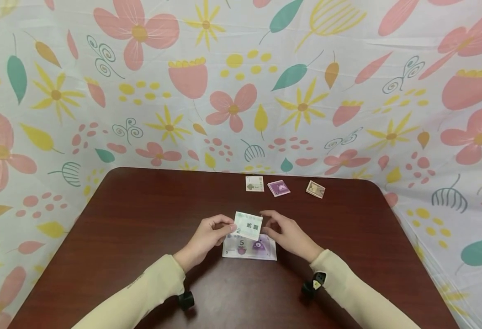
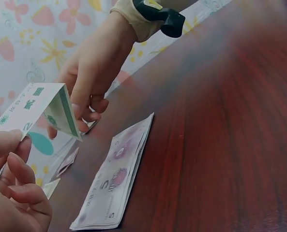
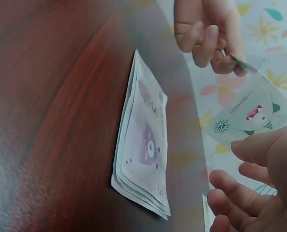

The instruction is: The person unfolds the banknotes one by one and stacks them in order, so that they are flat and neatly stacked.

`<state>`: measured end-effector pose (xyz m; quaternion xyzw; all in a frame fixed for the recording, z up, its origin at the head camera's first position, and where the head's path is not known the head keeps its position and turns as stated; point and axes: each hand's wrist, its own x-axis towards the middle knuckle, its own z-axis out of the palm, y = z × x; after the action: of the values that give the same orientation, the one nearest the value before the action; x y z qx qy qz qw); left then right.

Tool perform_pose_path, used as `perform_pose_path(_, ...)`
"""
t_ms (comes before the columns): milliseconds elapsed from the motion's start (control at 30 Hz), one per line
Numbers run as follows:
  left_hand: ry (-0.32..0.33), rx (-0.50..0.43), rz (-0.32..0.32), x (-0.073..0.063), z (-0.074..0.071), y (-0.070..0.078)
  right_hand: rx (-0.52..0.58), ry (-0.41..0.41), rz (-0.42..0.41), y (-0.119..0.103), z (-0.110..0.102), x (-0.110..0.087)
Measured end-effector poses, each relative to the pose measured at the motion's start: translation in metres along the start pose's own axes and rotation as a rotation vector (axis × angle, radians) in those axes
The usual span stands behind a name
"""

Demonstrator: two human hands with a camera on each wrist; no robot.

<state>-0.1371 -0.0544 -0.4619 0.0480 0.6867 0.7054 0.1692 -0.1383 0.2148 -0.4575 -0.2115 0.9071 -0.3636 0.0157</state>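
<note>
My left hand (image 1: 206,237) pinches a green play banknote (image 1: 247,225) by its left edge between thumb and fingers. The note is marked 2 and folded over, its halves standing apart in the left wrist view. A green cartoon creature shows on its other face in the right wrist view. My right hand (image 1: 288,233) is at the note's right side, thumb and fingers spread apart; whether the thumb (image 3: 252,147) touches the paper, I cannot tell. Below both hands, a stack of purple 5 banknotes (image 2: 115,183) lies on the table, partly covered by the green note in the head view.
Along the table's (image 1: 150,205) back edge lie a folded pale green note (image 1: 254,183), a folded purple note (image 1: 279,188) and a folded brown note (image 1: 315,188). A flower-patterned cloth (image 1: 232,55) hangs behind the table and at its sides.
</note>
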Motion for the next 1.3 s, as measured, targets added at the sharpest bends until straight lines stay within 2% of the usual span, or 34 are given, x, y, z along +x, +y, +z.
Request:
perform_pose_path(233, 0.009, -0.023, -0.001, -0.003, -0.001, -0.005, 0.081, 0.012, 0.041, 0.002, -0.003, -0.007)
perform_pose_path(667, 0.096, -0.057, 0.012, -0.005, -0.003, -0.018, 0.21, 0.052, 0.131, 0.006, -0.013, -0.016)
perform_pose_path(900, 0.115, -0.051, 0.008, -0.005, -0.004, -0.022, 0.256, 0.106, 0.126, 0.005, -0.013, -0.019)
perform_pose_path(1067, 0.144, -0.021, -0.003, -0.006, -0.002, -0.023, 0.212, 0.145, 0.145, 0.004, -0.009, -0.02)
perform_pose_path(1300, 0.147, 0.099, 0.062, -0.008, -0.005, -0.022, 0.187, 0.156, 0.144, 0.004, -0.008, -0.02)
